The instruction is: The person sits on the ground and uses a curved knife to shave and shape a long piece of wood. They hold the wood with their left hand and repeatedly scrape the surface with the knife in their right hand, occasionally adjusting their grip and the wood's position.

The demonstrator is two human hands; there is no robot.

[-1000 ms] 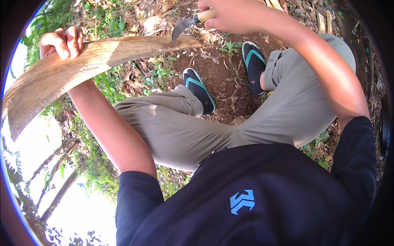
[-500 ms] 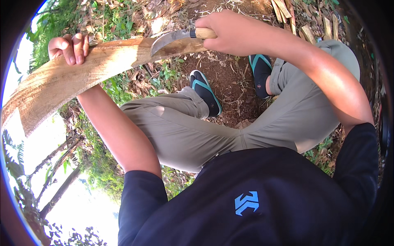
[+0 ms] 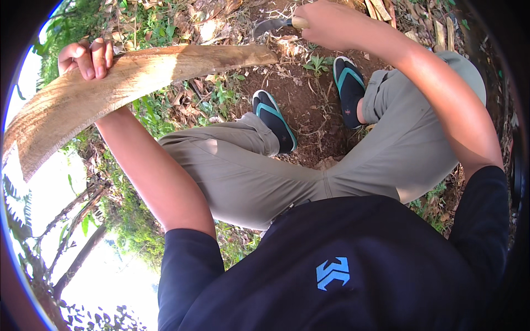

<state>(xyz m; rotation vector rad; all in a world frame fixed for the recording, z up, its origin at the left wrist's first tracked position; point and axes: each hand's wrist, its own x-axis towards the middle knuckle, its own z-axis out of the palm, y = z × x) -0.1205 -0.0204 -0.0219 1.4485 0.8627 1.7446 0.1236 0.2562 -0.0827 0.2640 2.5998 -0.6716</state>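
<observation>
Left hand wrapped tight around the top of a long curved wooden slab, held out over the leafy ground. Right hand closed on the handle of a chopping knife, blade lifted just past the slab's far end. Looks like plenty of chopping left; slab in 1 piece.

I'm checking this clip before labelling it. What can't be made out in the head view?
- Knife: its handle sits inside the right hand, and the blade tip blends into leaf litter.
- Curved wooden slab: the fisheye rim cuts off its far end at left.
- Left hand: only the fingers curl over the slab; the palm is behind it.
- Sandals: the trouser cuffs cover the heels.
</observation>
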